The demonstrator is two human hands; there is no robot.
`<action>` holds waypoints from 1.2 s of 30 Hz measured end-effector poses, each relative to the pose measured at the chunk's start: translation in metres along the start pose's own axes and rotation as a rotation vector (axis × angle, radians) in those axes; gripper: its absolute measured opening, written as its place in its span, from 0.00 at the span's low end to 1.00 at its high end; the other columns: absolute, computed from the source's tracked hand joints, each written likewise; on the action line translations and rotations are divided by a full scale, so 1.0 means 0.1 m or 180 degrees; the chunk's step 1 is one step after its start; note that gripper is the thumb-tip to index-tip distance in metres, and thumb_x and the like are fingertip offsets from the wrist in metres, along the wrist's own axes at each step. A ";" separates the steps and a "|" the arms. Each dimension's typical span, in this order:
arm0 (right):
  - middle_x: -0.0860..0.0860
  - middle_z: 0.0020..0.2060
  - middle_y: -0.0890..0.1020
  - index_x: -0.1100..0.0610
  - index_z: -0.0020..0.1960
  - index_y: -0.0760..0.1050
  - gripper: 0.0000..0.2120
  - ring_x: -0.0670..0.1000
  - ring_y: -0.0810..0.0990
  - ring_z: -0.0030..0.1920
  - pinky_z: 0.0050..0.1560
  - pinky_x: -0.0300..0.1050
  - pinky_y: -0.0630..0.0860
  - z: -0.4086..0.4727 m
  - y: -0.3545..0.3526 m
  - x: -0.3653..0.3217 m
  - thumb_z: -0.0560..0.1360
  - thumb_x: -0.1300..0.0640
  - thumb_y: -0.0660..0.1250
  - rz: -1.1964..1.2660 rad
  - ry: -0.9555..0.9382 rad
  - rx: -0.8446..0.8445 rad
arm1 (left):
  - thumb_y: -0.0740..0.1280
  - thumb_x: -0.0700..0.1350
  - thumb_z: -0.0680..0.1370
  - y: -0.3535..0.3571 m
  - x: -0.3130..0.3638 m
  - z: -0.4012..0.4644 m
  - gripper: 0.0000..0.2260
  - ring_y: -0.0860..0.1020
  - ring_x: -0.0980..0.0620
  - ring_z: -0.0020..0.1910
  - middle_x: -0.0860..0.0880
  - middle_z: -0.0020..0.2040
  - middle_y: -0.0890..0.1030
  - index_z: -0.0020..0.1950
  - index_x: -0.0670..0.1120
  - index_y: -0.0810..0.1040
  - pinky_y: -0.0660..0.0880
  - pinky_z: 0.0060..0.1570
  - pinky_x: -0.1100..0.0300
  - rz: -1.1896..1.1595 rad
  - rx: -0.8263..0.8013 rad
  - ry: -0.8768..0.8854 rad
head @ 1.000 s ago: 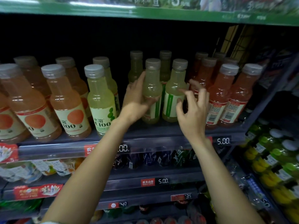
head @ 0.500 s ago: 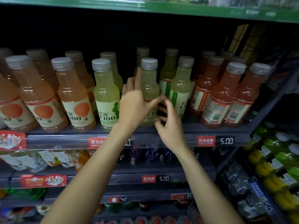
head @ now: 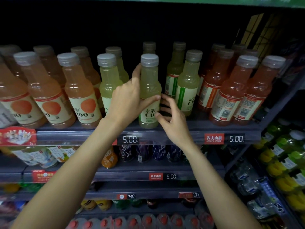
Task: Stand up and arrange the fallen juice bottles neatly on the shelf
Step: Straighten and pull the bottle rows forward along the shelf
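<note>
Bottle count on the top shelf (head: 214, 128)

We count seven pale green juice bottles (head: 150, 90), about seven orange ones (head: 80, 95) at the left, about seven red ones (head: 234, 93) at the right, and two hands (head: 127, 103).

Price tags (head: 224, 138) at 3 o'clock on rail, red and black, "5.00". Promo card (head: 17, 136) at 9. Dark bottles (head: 148, 152) one tier down. Yellow-green bottles (head: 287, 162) at 4. Red-capped bottles (head: 140, 222) at 6.
</note>
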State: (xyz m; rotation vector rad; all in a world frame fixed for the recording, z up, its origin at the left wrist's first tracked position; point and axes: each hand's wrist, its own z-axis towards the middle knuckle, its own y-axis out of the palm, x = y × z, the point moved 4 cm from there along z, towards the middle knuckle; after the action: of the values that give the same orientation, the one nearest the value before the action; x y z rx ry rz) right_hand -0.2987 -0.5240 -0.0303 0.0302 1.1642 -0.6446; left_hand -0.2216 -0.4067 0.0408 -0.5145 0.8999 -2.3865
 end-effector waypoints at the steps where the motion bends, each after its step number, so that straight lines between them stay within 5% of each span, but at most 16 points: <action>1: 0.51 0.67 0.70 0.54 0.72 0.62 0.26 0.44 0.71 0.63 0.49 0.25 0.72 -0.01 0.01 0.00 0.76 0.62 0.66 0.0003 -0.0002 -0.0003 | 0.61 0.68 0.72 -0.02 -0.01 0.00 0.44 0.82 0.40 0.39 0.40 0.49 0.83 0.75 0.39 0.57 0.74 0.33 0.53 0.0096 -0.0006 -0.0001; 5: 0.50 0.66 0.71 0.54 0.72 0.62 0.27 0.43 0.72 0.61 0.50 0.27 0.73 -0.02 0.04 0.00 0.76 0.63 0.66 0.0024 -0.0055 0.0002 | 0.59 0.71 0.70 -0.09 -0.05 0.02 0.45 0.80 0.42 0.35 0.41 0.42 0.82 0.76 0.42 0.58 0.66 0.30 0.59 0.0460 -0.0040 -0.0100; 8: 0.50 0.68 0.70 0.53 0.72 0.61 0.26 0.45 0.72 0.63 0.52 0.29 0.74 -0.02 0.05 0.02 0.77 0.62 0.65 0.0006 -0.0092 -0.0060 | 0.64 0.66 0.72 -0.12 -0.03 -0.02 0.44 0.79 0.42 0.36 0.40 0.38 0.80 0.77 0.40 0.57 0.70 0.33 0.56 0.0366 -0.0052 -0.0085; 10: 0.49 0.68 0.70 0.53 0.72 0.62 0.25 0.44 0.72 0.63 0.52 0.28 0.73 -0.01 0.03 0.00 0.78 0.61 0.64 -0.0058 -0.0132 -0.0105 | 0.66 0.64 0.72 -0.12 -0.02 -0.03 0.43 0.80 0.41 0.37 0.40 0.37 0.80 0.75 0.36 0.60 0.77 0.47 0.51 0.0416 0.0091 0.0117; 13: 0.49 0.66 0.72 0.55 0.70 0.65 0.20 0.41 0.73 0.60 0.53 0.28 0.72 0.06 -0.07 -0.07 0.79 0.62 0.62 -0.0249 -0.0306 0.0059 | 0.62 0.66 0.74 -0.08 -0.05 -0.02 0.43 0.82 0.42 0.42 0.40 0.39 0.82 0.73 0.33 0.60 0.63 0.68 0.52 0.0558 0.0162 0.0270; 19: 0.56 0.59 0.75 0.58 0.64 0.73 0.14 0.51 0.76 0.57 0.53 0.31 0.70 0.68 -0.22 -0.32 0.79 0.63 0.60 -0.1262 -0.0899 0.0446 | 0.56 0.68 0.74 -0.02 -0.07 -0.05 0.43 0.82 0.44 0.47 0.41 0.46 0.83 0.74 0.33 0.60 0.65 0.67 0.54 0.0775 0.0156 0.0280; 23: 0.62 0.56 0.76 0.55 0.56 0.76 0.08 0.58 0.75 0.58 0.56 0.45 0.70 1.17 -0.07 -0.34 0.80 0.59 0.60 -0.1741 -0.0517 0.0136 | 0.55 0.67 0.75 -0.03 -0.05 -0.06 0.42 0.82 0.44 0.45 0.41 0.41 0.83 0.73 0.32 0.62 0.66 0.66 0.53 0.0883 0.0221 0.0299; 25: 0.56 0.48 0.79 0.50 0.44 0.72 0.07 0.52 0.79 0.49 0.51 0.46 0.73 1.34 0.04 -0.31 0.80 0.55 0.60 -0.1628 -0.0237 -0.0153 | 0.57 0.66 0.75 -0.05 -0.05 -0.08 0.41 0.82 0.43 0.44 0.41 0.40 0.83 0.72 0.32 0.63 0.68 0.65 0.54 0.0910 0.0281 0.0280; 27: 0.47 0.41 0.76 0.49 0.42 0.69 0.08 0.42 0.74 0.39 0.44 0.40 0.69 1.44 0.11 -0.27 0.80 0.51 0.59 -0.1648 0.0006 -0.0364 | 0.61 0.65 0.74 -0.08 -0.04 -0.09 0.41 0.82 0.42 0.47 0.40 0.41 0.83 0.71 0.32 0.65 0.69 0.62 0.55 0.0957 0.0350 0.0211; 31: 0.47 0.36 0.74 0.49 0.35 0.65 0.15 0.44 0.72 0.35 0.39 0.39 0.67 1.36 0.16 -0.32 0.81 0.53 0.57 -0.1918 -0.0010 -0.0508 | 0.64 0.64 0.71 -0.10 -0.02 -0.10 0.40 0.82 0.40 0.48 0.39 0.42 0.83 0.69 0.32 0.67 0.70 0.57 0.55 0.1079 0.0388 0.0162; 34: 0.63 0.54 0.76 0.50 0.50 0.69 0.06 0.59 0.75 0.54 0.56 0.52 0.71 1.23 0.11 -0.32 0.81 0.58 0.55 -0.1771 0.0007 -0.0424 | 0.60 0.65 0.74 -0.10 -0.04 -0.10 0.40 0.82 0.41 0.49 0.39 0.42 0.83 0.70 0.32 0.66 0.71 0.58 0.55 0.1100 0.0387 0.0170; 36: 0.65 0.63 0.69 0.56 0.68 0.62 0.16 0.62 0.69 0.63 0.62 0.56 0.69 1.14 0.08 -0.32 0.81 0.56 0.56 -0.2041 -0.0091 -0.0411 | 0.58 0.65 0.74 -0.09 -0.05 -0.10 0.40 0.82 0.41 0.49 0.40 0.41 0.84 0.70 0.32 0.66 0.69 0.59 0.57 0.1157 0.0413 0.0187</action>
State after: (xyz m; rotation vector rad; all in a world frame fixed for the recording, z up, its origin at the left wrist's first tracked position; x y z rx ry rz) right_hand -0.2063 -0.5425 0.0425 -0.4773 1.1855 -1.1244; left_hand -0.2260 -0.3931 0.0397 -0.2098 0.7810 -2.1173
